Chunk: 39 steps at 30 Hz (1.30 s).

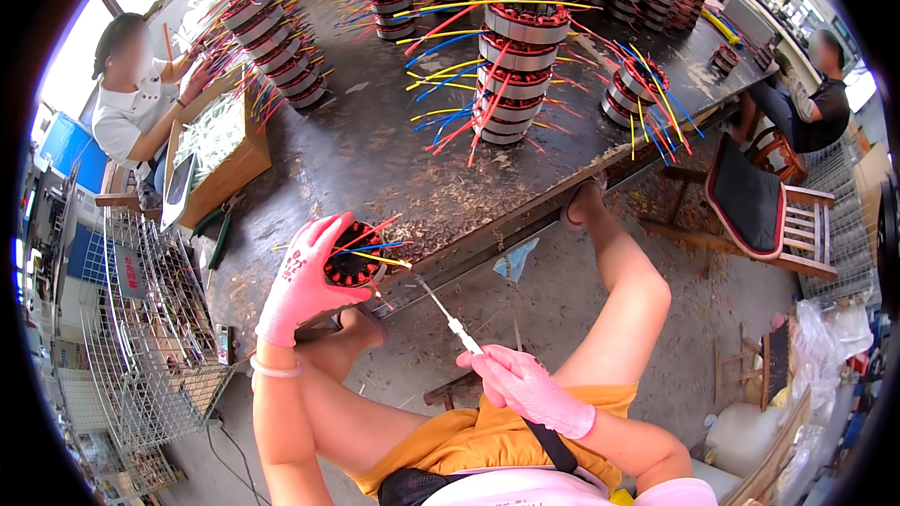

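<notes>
My left hand (307, 272), in a pink glove, is closed round a motor stator (352, 268) at the table's near left edge. Red, blue and yellow wires (380, 245) stick out of the stator to the right, with a bright spot at one yellow wire's end. In my right hand (530, 389), also gloved in pink, is a slim white stick-like piece (457, 329), pinched at its lower end. Its thin tip points up toward the wire ends, a small gap apart. What exactly this piece is, I cannot make out.
Stacks of wired stators (511, 75) stand on the worn dark table (375, 150). A cardboard box (239, 161) of white pieces and dark-handled pliers (221, 236) lie left. A wire rack (150, 337) is beside me, a chair (750, 197) right. Two people sit at the table's sides.
</notes>
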Available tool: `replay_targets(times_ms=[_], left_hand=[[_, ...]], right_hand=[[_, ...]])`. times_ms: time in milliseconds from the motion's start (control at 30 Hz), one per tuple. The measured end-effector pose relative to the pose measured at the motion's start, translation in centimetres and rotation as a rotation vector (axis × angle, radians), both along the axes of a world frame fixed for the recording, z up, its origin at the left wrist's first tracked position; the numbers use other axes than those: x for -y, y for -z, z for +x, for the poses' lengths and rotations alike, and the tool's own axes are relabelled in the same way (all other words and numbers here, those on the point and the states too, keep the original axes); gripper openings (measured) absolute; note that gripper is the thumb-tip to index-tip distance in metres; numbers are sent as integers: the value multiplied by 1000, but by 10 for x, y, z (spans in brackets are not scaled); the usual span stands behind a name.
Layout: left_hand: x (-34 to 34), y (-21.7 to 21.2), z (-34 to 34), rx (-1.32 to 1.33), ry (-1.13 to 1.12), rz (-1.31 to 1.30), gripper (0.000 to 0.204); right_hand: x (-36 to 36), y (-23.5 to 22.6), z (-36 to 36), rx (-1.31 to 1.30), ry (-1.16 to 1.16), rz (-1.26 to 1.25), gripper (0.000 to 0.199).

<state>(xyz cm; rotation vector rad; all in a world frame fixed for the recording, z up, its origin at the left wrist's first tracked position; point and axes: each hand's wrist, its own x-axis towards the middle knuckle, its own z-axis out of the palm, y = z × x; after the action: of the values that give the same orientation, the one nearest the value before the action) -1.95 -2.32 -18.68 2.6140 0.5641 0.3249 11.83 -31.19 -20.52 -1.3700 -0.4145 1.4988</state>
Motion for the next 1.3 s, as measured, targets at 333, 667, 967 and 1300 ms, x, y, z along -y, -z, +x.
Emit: replay_targets(times_ms=[333, 667, 967, 1300], left_hand=[[0, 2, 1, 19, 2, 24, 89], [-2, 2, -1, 8, -3, 16, 91], [-1, 4, -4, -4, -8, 35, 91], [-1, 3, -4, -23, -4, 45, 93]], right_hand=[[2, 1, 2, 37, -9, -18, 32], [3, 7, 1, 13, -4, 0, 32], [0, -6, 2, 17, -19, -20, 32], [1, -7, 2, 32, -21, -24, 32]])
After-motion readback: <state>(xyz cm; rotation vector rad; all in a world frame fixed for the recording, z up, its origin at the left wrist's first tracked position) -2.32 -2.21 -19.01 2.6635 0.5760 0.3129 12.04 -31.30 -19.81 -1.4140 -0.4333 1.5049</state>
